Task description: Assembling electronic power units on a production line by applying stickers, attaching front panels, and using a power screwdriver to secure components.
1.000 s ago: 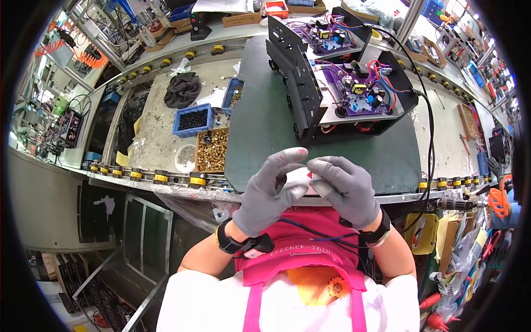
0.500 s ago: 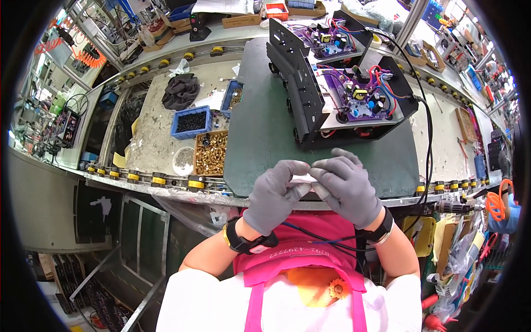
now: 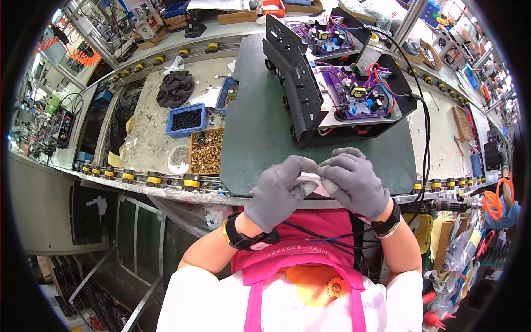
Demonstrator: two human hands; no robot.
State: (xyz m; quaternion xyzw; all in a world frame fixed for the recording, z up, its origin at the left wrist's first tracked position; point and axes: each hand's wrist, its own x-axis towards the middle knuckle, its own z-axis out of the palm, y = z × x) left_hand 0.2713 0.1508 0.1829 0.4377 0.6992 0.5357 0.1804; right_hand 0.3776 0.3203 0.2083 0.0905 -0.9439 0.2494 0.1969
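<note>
Both hands wear grey gloves and meet above the near edge of the green board (image 3: 251,116). Between them is a small, thin white piece (image 3: 313,179), like paper or film; its exact kind cannot be made out. My left hand (image 3: 280,191) pinches it from the left with thumb and forefinger. From the right, my right hand (image 3: 355,185) grips it with closed fingers, which hide part of it. Just beyond the hands stands an open black metal housing (image 3: 310,105), with a purple circuit board (image 3: 359,99) and red and blue wires inside.
Left of the board are a blue bin of black parts (image 3: 186,120), a box of brass-coloured fittings (image 3: 206,155), a white dish of small parts (image 3: 178,159) and a dark cloth (image 3: 175,89). A black cable (image 3: 428,133) hangs at the right. A second housing stands behind the first.
The fingertips have shifted slightly on the white piece, and more of it shows between the hands. The whole view has moved a little; the housings stay put.
</note>
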